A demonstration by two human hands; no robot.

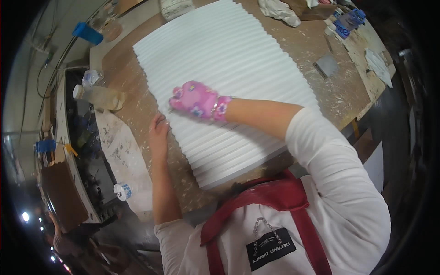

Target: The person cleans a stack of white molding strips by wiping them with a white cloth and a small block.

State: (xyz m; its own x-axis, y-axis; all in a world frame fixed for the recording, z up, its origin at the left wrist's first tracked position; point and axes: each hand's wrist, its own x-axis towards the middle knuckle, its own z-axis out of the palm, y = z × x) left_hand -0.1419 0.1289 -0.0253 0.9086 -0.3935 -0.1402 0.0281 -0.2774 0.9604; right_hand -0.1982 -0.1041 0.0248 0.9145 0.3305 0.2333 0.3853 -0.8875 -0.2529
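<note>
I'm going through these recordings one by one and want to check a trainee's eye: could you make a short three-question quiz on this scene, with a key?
1. Multiple choice: which grip wears the pink patterned glove? A) left B) right C) both
2. True or false: the white-capped pale bottle is to the person's left of the white sheet.
3. Fill in: instead of being smooth, the white sheet's surface runs in parallel ____.

Key:
1. B: the right grip is gloved and lies over the sheet, while the left grip is bare, at the sheet's left edge.
2. True.
3. Ridges.
</note>
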